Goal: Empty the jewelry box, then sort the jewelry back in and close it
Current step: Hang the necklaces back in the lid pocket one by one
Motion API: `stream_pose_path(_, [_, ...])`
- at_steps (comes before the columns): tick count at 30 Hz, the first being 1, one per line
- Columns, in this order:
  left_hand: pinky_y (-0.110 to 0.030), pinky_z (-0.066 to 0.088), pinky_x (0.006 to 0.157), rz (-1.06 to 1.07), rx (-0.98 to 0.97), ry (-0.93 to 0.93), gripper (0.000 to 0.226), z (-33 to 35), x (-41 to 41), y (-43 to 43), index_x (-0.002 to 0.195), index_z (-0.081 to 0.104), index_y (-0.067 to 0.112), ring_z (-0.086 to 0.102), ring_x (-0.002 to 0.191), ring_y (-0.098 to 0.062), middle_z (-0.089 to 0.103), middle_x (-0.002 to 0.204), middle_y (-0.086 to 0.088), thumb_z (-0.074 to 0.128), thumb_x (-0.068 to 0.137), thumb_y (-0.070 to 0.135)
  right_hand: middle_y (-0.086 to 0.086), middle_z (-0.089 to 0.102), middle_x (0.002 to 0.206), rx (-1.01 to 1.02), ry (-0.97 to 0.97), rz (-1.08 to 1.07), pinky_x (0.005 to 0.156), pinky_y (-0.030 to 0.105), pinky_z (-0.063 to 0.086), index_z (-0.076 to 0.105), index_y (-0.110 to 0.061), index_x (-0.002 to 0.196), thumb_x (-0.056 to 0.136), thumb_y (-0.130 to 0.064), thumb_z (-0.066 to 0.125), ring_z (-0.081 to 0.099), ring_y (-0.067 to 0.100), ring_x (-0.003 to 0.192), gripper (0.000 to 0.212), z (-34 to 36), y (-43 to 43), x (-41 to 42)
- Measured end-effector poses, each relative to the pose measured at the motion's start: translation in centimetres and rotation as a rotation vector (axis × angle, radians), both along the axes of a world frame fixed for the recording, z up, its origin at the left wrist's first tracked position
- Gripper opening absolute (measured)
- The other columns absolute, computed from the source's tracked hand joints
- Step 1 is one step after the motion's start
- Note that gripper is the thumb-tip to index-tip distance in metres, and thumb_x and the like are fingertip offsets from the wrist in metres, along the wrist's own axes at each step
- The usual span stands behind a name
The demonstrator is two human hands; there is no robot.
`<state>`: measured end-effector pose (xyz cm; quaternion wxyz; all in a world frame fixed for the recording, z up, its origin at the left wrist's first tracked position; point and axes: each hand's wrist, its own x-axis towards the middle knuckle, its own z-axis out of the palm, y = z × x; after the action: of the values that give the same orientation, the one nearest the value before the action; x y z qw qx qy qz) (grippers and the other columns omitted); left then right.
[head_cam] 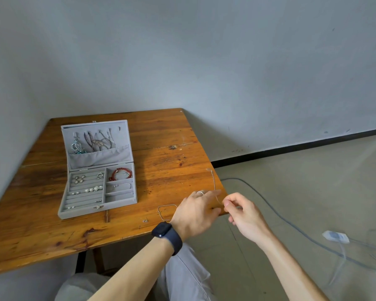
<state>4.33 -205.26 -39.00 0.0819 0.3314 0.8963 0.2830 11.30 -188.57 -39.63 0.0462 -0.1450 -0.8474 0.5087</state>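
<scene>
A grey jewelry box (83, 212) stands open on the left of the wooden table (161, 161). Necklaces hang in its lid (96, 140). Its tray holds earrings, pearl studs and a red bead bracelet (120, 173). A thin silver necklace (214, 183) runs along the table's right edge. My right hand (243, 213) pinches one end of it just off the table corner. My left hand (195, 211) is at the same chain with fingers stretched toward it. Another chain (166, 210) and a small pair of earrings (145, 220) lie on the table by my left wrist.
The table sits in a wall corner. Right of it the concrete floor carries a dark cable (291, 224) and a white power adapter (335, 236). My knees in grey trousers (182, 274) are under the table's front edge.
</scene>
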Motion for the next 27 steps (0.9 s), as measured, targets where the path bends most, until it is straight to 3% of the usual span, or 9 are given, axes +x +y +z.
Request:
stream_pose_path(2, [-0.033,0.045,0.1,-0.024,0.135,-0.07,0.039,1.3,0.7,-0.1,0.134,0.056,0.037,0.054,0.122,-0.017,0.062,0.134,0.006,0.054,0.095,0.042,-0.012,0.069,0.076,-0.014,0.041,0.041,0.058,0.015,0.046,0.062,-0.036,0.083,0.099,-0.022,0.055,0.057,0.002,0.059,0.022,2.1,-0.7,0.6])
stream_pose_path(6, [-0.026,0.049,0.085,0.027,0.4,-0.26,0.019,3.7,1.9,-1.6,0.099,0.076,0.03,0.066,0.095,-0.005,0.075,0.1,0.014,0.065,0.093,0.044,-0.009,0.071,0.075,-0.004,0.114,0.091,0.061,0.023,0.047,0.061,-0.029,0.085,0.099,-0.022,0.056,0.053,0.007,0.06,0.017,6.0,-2.0,1.6])
stream_pose_path(9, [-0.033,0.054,0.087,0.049,0.603,-0.387,0.017,4.7,2.8,-3.9,0.092,0.078,0.021,0.069,0.091,-0.014,0.076,0.091,0.008,0.071,0.092,0.036,-0.012,0.066,0.071,-0.065,0.159,0.159,0.063,0.02,0.047,0.065,-0.028,0.085,0.095,-0.029,0.06,0.054,0.007,0.062,0.012,8.3,-3.4,2.1])
stream_pose_path(12, [-0.028,0.055,0.087,0.026,0.706,-0.509,0.018,5.1,3.7,-7.2,0.091,0.078,0.018,0.071,0.092,-0.021,0.077,0.089,-0.001,0.072,0.091,0.034,-0.01,0.064,0.075,-0.155,0.151,0.275,0.066,0.019,0.048,0.068,-0.026,0.087,0.089,-0.037,0.061,0.054,0.01,0.064,0.013,9.3,-5.6,2.5])
stream_pose_path(15, [-0.018,0.051,0.082,0.025,0.696,-0.52,0.016,4.4,4.6,-10.8,0.088,0.08,0.019,0.072,0.087,-0.017,0.077,0.087,-0.002,0.073,0.09,0.033,-0.007,0.065,0.075,-0.232,0.113,0.388,0.067,0.019,0.048,0.07,-0.023,0.088,0.095,-0.028,0.064,0.053,0.011,0.065,0.011,8.6,-8.2,2.6])
stream_pose_path(18, [-0.017,0.051,0.081,0.079,0.627,-0.463,0.021,3.5,5.2,-14.4,0.088,0.079,0.017,0.071,0.086,-0.012,0.077,0.087,0.003,0.071,0.091,0.037,-0.006,0.065,0.076,-0.271,0.04,0.433,0.063,0.016,0.045,0.072,-0.022,0.087,0.097,-0.017,0.062,0.053,0.012,0.064,0.015,7.0,-10.8,2.5])
stream_pose_path(24, [-0.021,0.052,0.08,0.154,0.38,-0.353,0.02,2.9,5.2,-19.5,0.088,0.076,0.027,0.068,0.086,-0.005,0.073,0.088,0.017,0.066,0.092,0.044,-0.004,0.067,0.077,-0.293,-0.088,0.514,0.064,0.017,0.047,0.075,-0.023,0.09,0.097,-0.02,0.063,0.054,0.01,0.065,0.014,5.3,-14.2,2.0])
stream_pose_path(27, [-0.021,0.053,0.081,0.184,0.389,-0.379,0.016,3.3,5.0,-20.3,0.088,0.075,0.026,0.068,0.084,-0.006,0.073,0.088,0.013,0.066,0.094,0.038,-0.005,0.068,0.077,-0.282,-0.113,0.533,0.064,0.018,0.047,0.075,-0.022,0.092,0.098,-0.021,0.063,0.054,0.01,0.065,0.014,5.2,-15.1,1.4])
